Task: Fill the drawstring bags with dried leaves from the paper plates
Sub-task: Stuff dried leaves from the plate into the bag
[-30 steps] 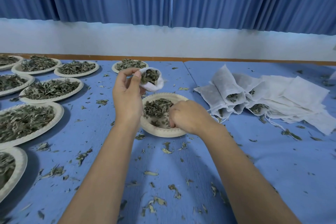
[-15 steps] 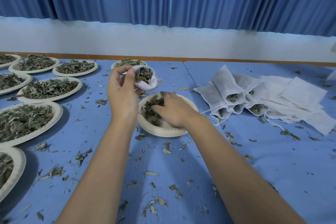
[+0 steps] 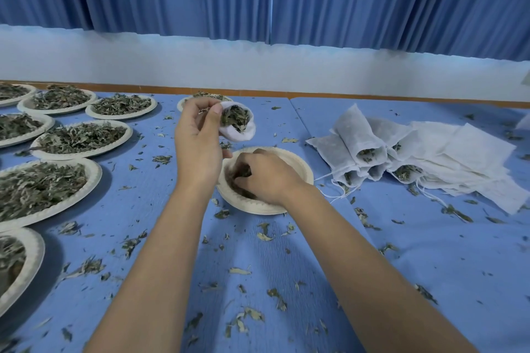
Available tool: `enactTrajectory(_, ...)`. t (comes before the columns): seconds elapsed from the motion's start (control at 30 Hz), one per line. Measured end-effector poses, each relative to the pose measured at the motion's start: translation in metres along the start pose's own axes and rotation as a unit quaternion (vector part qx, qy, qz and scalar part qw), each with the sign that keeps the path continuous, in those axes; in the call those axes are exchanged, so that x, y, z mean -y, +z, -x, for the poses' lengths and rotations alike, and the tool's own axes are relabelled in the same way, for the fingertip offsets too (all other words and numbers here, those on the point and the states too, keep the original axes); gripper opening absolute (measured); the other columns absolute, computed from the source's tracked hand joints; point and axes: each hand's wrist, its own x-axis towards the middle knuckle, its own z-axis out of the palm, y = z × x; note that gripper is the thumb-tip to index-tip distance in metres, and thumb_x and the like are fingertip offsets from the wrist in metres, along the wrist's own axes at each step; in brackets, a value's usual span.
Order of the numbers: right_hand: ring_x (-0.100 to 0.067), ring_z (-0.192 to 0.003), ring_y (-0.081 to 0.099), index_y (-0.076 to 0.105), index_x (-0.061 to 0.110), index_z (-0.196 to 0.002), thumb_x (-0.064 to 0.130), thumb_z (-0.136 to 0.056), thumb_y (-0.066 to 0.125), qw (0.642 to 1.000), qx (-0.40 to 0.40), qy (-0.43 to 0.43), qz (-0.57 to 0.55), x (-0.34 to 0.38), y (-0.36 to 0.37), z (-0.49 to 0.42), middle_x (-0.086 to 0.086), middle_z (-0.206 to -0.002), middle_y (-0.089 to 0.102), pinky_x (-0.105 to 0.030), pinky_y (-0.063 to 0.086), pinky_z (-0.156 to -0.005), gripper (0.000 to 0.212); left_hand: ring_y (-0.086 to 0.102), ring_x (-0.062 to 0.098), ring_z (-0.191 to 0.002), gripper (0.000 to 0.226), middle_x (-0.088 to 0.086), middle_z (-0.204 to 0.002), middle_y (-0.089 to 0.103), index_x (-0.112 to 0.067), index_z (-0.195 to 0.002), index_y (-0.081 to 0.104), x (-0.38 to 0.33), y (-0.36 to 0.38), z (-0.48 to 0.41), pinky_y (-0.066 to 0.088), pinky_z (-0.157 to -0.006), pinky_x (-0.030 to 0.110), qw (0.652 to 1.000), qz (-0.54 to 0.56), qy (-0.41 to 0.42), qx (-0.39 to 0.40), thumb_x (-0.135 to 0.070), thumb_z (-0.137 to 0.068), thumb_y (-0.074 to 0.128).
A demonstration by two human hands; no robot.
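Pinching the mouth of a half-filled white drawstring bag (image 3: pixel 240 131), the left hand (image 3: pixel 198 146) holds it just above the near paper plate (image 3: pixel 301 172). There the right hand (image 3: pixel 266 178) curls its fingers round dried leaves (image 3: pixel 238 191). Filled bags (image 3: pixel 370 149) lie piled to the right, and heaped plates (image 3: pixel 83 139) stand to the left.

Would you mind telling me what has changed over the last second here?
The right hand swept leftward across the paper plate and its fingers curled around dried leaves. The left hand still holds the drawstring bag open. The bag pile stayed put.

Left hand (image 3: pixel 198 146) above right hand (image 3: pixel 266 178)
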Motion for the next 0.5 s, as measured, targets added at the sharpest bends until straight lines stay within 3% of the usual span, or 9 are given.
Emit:
enactTrajectory(0.17, -0.021, -0.103, 0.056, 0.067, 0.024, -0.102, 0.020, -0.086, 0.061, 1.000, 0.000, 0.010, 0.026, -0.012, -0.011, 0.006, 0.001, -0.112, 0.063, -0.037, 0.050, -0.083, 0.017, 0.057, -0.004, -0.059, 0.019, -0.010, -0.080, 0.060, -0.030, -0.087, 0.056, 0.003, 0.004, 0.002, 0.048, -0.042, 0.020, 1.000, 0.015, -0.026, 0.004, -0.018, -0.099, 0.048)
enactTrajectory(0.27, -0.014, -0.095, 0.056, 0.064, 0.027, -0.116, 0.029, -0.089, 0.061, 0.998, -0.017, 0.013, -0.058, -0.017, -0.018, 0.008, 0.001, -0.123, 0.060, -0.026, 0.045, -0.071, 0.028, 0.054, -0.004, -0.054, 0.019, -0.009, -0.083, 0.059, -0.031, -0.087, 0.056, 0.008, 0.002, 0.001, 0.048, -0.043, 0.020, 0.999, -0.001, -0.033, -0.002, -0.020, -0.100, 0.047)
enactTrajectory(0.33, -0.017, -0.110, 0.054, 0.054, 0.030, -0.131, 0.034, -0.090, 0.060, 0.999, 0.005, 0.014, -0.050, -0.020, -0.021, 0.010, 0.000, -0.138, 0.051, -0.026, 0.045, -0.081, 0.041, 0.052, -0.004, -0.052, 0.019, -0.009, -0.082, 0.059, -0.031, -0.086, 0.055, 0.011, 0.000, 0.001, 0.047, -0.042, 0.019, 0.999, -0.006, -0.042, -0.009, -0.021, -0.100, 0.047)
enactTrajectory(0.43, -0.026, -0.142, 0.024, 0.036, 0.036, -0.144, 0.038, -0.092, 0.058, 0.994, 0.094, 0.006, 0.049, -0.021, -0.019, 0.012, -0.004, -0.159, 0.017, -0.036, 0.028, -0.111, 0.058, 0.052, -0.002, -0.055, 0.021, -0.008, -0.082, 0.060, -0.033, -0.084, 0.056, 0.013, 0.000, 0.001, 0.047, -0.043, 0.019, 0.998, -0.002, -0.052, -0.017, -0.021, -0.100, 0.048)
enactTrajectory(0.5, -0.024, -0.145, 0.018, 0.034, 0.036, -0.145, 0.030, -0.095, 0.054, 0.989, 0.131, -0.032, 0.058, -0.019, -0.017, 0.014, -0.004, -0.160, 0.010, -0.032, 0.023, -0.112, 0.054, 0.054, 0.002, -0.060, 0.021, -0.007, -0.084, 0.061, -0.033, -0.084, 0.056, 0.015, 0.001, 0.002, 0.047, -0.043, 0.019, 0.998, 0.003, -0.057, -0.017, -0.020, -0.099, 0.048)
